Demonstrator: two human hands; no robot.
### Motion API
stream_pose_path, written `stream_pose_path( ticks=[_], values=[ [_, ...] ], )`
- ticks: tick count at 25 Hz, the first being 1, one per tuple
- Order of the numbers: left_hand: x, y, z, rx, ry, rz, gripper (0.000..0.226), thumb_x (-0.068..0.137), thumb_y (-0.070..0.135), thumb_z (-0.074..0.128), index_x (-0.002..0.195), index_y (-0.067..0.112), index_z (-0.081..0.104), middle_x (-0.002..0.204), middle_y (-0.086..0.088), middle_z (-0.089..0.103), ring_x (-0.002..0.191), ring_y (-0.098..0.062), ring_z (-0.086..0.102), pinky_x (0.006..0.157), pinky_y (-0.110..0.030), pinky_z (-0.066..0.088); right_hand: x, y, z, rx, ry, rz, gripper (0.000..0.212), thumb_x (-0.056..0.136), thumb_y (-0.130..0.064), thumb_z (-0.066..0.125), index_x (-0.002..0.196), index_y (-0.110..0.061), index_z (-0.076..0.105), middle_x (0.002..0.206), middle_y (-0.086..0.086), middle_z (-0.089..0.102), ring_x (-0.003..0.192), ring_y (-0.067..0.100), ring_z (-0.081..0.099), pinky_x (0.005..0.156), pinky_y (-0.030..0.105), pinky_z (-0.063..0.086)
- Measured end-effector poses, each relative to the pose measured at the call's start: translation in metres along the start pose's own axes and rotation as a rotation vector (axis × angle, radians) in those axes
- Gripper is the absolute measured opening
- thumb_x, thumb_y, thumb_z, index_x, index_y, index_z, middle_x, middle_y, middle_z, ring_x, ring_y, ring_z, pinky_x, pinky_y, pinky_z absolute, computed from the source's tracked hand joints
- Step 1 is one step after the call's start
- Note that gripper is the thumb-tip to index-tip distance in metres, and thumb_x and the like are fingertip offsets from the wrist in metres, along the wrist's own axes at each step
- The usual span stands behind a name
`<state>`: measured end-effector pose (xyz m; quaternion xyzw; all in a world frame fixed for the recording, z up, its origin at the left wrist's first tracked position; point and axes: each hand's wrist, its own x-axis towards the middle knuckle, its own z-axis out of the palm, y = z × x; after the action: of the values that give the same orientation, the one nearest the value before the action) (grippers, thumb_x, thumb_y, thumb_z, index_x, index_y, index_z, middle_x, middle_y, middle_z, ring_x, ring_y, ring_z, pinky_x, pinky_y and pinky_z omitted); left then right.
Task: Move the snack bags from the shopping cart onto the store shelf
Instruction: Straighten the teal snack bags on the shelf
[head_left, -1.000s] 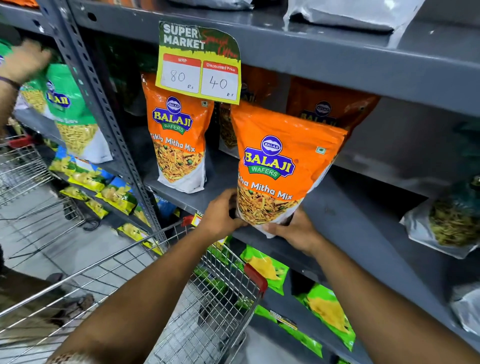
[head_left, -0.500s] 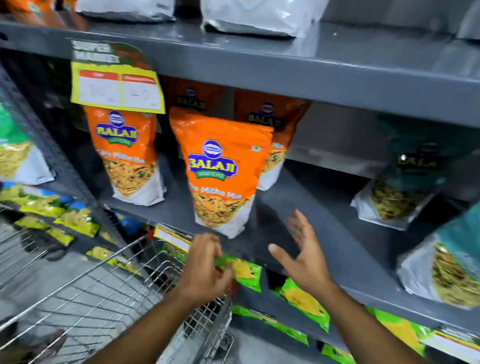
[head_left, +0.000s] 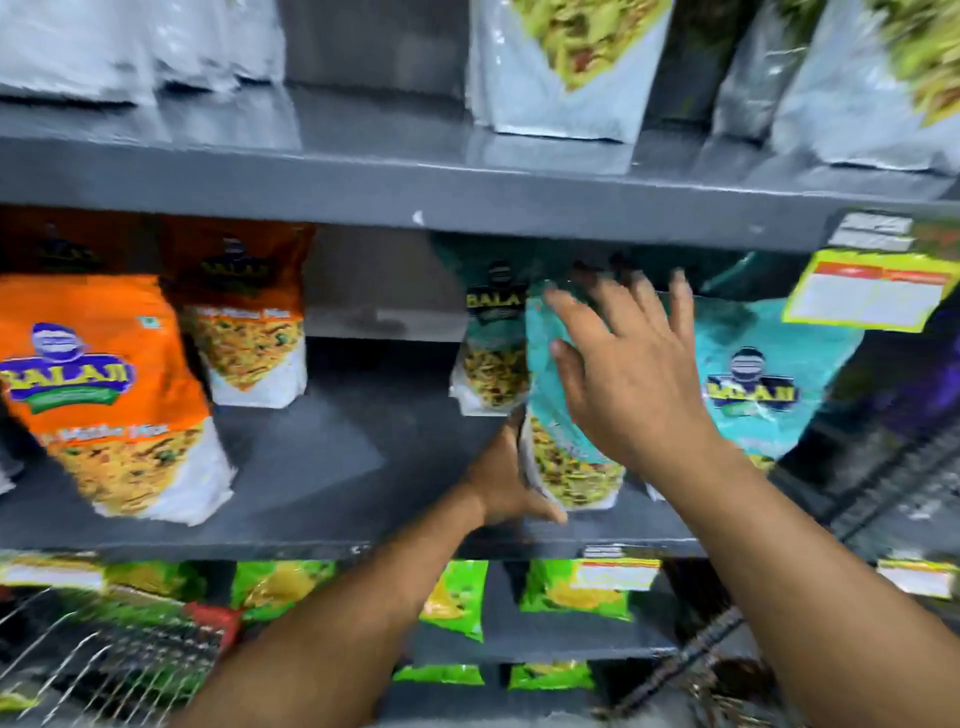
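Observation:
A teal snack bag (head_left: 561, 441) stands on the grey middle shelf (head_left: 322, 483). My left hand (head_left: 506, 480) grips its lower left edge near the base. My right hand (head_left: 628, 369) lies flat against the bag's front with the fingers spread, covering its upper part. The orange snack bag (head_left: 104, 395) stands alone at the left of the same shelf. Only the corner of the wire shopping cart (head_left: 119, 660) shows at the bottom left; its inside is out of view.
More teal bags (head_left: 769, 384) (head_left: 491, 338) stand right and behind, and orange bags (head_left: 244, 317) at the back left. White bags (head_left: 561, 67) fill the upper shelf, green packets (head_left: 457, 597) the lower one. A yellow price tag (head_left: 872, 291) hangs at right.
The view has swung right along the shelf. Both hands left the orange bag, which stays standing, and moved to the teal bag; the left hand now grips it and the right rests on it.

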<state>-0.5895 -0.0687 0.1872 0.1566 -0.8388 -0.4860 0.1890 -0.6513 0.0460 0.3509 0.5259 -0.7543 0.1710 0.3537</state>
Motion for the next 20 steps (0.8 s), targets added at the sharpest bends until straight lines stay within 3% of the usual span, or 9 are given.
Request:
stream_pose_path(
  ticks=[2, 6, 9, 12, 16, 18, 20],
  values=[
    [0.008, -0.005, 0.004, -0.012, 0.027, -0.006, 0.107, 0.043, 0.009, 0.092, 0.118, 0.051, 0.029, 0.121, 0.025, 0.045, 0.104, 0.033, 0.038, 0.082, 0.010, 0.029, 0.004, 0.018, -0.001, -0.030, -0.036, 0.058, 0.041, 0.088, -0.033, 0.048, 0.127, -0.022, 0.051, 0.119, 0.013, 0.061, 0.114, 0.038, 0.052, 0.105, 0.062, 0.028],
    [0.006, -0.011, 0.012, -0.194, 0.037, -0.051, 0.099, 0.046, -0.002, 0.089, 0.121, 0.039, 0.038, 0.125, 0.011, 0.056, 0.106, 0.015, 0.056, 0.088, -0.008, 0.047, 0.020, 0.049, 0.000, 0.128, -0.251, 0.194, 0.033, 0.092, -0.042, 0.043, 0.115, -0.021, 0.057, 0.111, 0.017, 0.063, 0.104, 0.041, 0.057, 0.094, 0.056, 0.042],
    [0.006, -0.014, 0.012, -0.197, 0.026, -0.111, 0.084, 0.054, 0.004, 0.089, 0.122, 0.028, 0.045, 0.127, -0.002, 0.058, 0.102, 0.002, 0.062, 0.090, -0.023, 0.054, 0.027, 0.052, 0.006, 0.298, -0.308, 0.118, 0.032, 0.094, -0.043, 0.046, 0.101, -0.019, 0.066, 0.104, 0.014, 0.068, 0.102, 0.036, 0.059, 0.081, 0.043, 0.051],
    [0.010, -0.013, 0.010, -0.160, 0.025, -0.182, 0.089, 0.050, 0.006, 0.090, 0.122, 0.029, 0.044, 0.119, 0.002, 0.061, 0.110, -0.015, 0.058, 0.093, -0.032, 0.054, 0.022, 0.055, 0.007, 0.374, -0.143, 0.170, 0.038, 0.090, -0.051, 0.049, 0.115, -0.027, 0.062, 0.115, 0.014, 0.064, 0.109, 0.035, 0.057, 0.086, 0.043, 0.049],
    [0.011, -0.010, 0.013, -0.010, 0.048, -0.195, 0.103, 0.043, 0.025, 0.094, 0.130, 0.029, 0.039, 0.117, 0.009, 0.061, 0.112, -0.013, 0.059, 0.089, -0.022, 0.045, 0.006, 0.087, 0.013, 0.201, -0.276, 0.390, 0.057, 0.089, -0.063, 0.040, 0.131, -0.024, 0.048, 0.120, 0.024, 0.062, 0.104, 0.047, 0.060, 0.088, 0.050, 0.047],
    [0.009, -0.010, 0.010, 0.022, 0.048, -0.215, 0.102, 0.042, 0.029, 0.093, 0.129, 0.029, 0.040, 0.115, 0.012, 0.061, 0.106, -0.010, 0.060, 0.082, -0.016, 0.045, 0.003, 0.088, 0.017, 0.213, -0.158, 0.388, 0.057, 0.089, -0.058, 0.046, 0.132, -0.022, 0.048, 0.118, 0.025, 0.061, 0.102, 0.047, 0.059, 0.090, 0.053, 0.046],
    [0.001, -0.012, 0.000, 0.029, 0.072, -0.222, 0.094, 0.043, 0.026, 0.093, 0.122, 0.031, 0.044, 0.109, 0.016, 0.063, 0.097, -0.005, 0.061, 0.075, -0.005, 0.044, -0.014, 0.073, 0.026, 0.282, 0.151, 0.334, 0.058, 0.087, -0.050, 0.055, 0.134, -0.019, 0.042, 0.122, 0.024, 0.053, 0.108, 0.042, 0.053, 0.096, 0.057, 0.039]
  ],
)
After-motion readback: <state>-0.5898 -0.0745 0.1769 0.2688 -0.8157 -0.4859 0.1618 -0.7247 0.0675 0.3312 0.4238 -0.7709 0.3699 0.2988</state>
